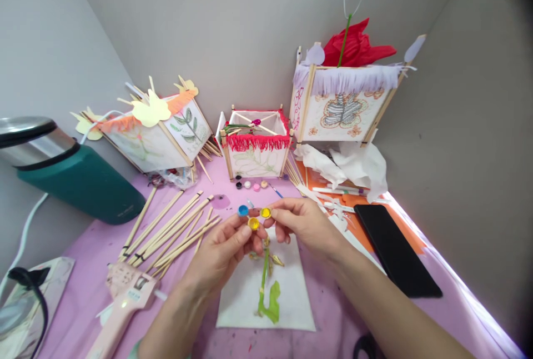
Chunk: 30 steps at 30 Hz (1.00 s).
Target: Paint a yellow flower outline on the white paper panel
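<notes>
My left hand (225, 250) pinches a small paint pot (254, 224) of yellow paint between thumb and fingers. In my right hand (306, 225), thumb and forefinger close on a small round lid (265, 213) with yellow on its inner face, just beside the pot. A blue paint pot (243, 210) shows right behind my left fingertips; whether it touches them I cannot tell. Below both hands lies a white square panel (233, 309). It bears a green stem with a leaf (272, 303) and yellowish buds (275, 260); real or painted, I cannot tell.
Wooden sticks (166, 237), a pink glue gun (129, 298) and a teal bottle (91, 181) occupy the left. Decorated stick-framed lanterns (258, 161) line the back, with small paint pots (247, 184) and a thin brush (276, 190) in front. At right lies a black phone (395, 248).
</notes>
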{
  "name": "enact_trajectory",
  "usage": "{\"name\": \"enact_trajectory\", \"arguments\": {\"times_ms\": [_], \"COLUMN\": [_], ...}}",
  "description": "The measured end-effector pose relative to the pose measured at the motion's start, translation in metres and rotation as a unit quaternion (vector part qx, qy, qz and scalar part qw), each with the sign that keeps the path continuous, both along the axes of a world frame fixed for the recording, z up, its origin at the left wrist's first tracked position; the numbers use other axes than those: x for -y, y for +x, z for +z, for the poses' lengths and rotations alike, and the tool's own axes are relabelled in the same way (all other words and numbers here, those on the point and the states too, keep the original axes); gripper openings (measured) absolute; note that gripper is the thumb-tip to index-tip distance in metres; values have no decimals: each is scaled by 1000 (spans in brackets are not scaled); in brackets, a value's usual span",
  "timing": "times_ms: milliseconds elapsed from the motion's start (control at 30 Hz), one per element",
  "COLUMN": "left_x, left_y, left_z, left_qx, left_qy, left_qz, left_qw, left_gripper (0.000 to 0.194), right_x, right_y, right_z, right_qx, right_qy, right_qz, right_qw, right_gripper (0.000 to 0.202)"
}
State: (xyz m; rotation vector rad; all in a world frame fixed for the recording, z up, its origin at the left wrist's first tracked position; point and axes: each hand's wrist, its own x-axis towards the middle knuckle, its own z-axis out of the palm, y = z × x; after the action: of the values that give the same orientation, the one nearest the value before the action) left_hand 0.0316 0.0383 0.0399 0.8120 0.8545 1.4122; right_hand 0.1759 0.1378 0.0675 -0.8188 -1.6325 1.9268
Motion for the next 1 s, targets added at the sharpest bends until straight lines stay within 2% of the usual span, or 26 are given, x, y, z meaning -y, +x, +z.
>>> {"name": "enact_trajectory", "arguments": {"times_ms": [233,467,600,700,767,800,867,900,1000], "left_x": [-2,-2,-3,-1,4,7,14,18,25], "left_y": [0,2,2,0,-2,-3,-3,-3,0], "left_z": [-5,-8,-9,-9,-8,-7,-5,-4,-3], "left_qx": [-37,-67,-165,-287,-367,-404,-474,-501,-531], "left_qy": [-2,-13,-82,-97,-83,-74,-53,-41,-17], "left_qz": [15,18,67,148,173,170,156,153,157], "left_qw": [999,998,981,941,910,896,865,851,833], "left_gripper": [21,25,42,48,43,39,30,27,21], "right_x": [-3,-6,-16,-34,-48,-55,-68,-73,-84], "right_y": [0,1,-2,-8,-13,-15,-22,-25,-33], "right_z": [-2,-5,-11,-18,-23,-26,-31,-32,-34], "right_qx": [1,-3,69,155,225,263,329,348,381], "right_qy": [6,-44,1,52,115,173,302,342,385], "right_qz": [-8,20,-43,-66,-48,-33,-13,-16,-26], "right_qw": [1000,999,997,984,966,949,895,873,840], "right_gripper": [16,17,14,17,19,21,25,26,24]}}
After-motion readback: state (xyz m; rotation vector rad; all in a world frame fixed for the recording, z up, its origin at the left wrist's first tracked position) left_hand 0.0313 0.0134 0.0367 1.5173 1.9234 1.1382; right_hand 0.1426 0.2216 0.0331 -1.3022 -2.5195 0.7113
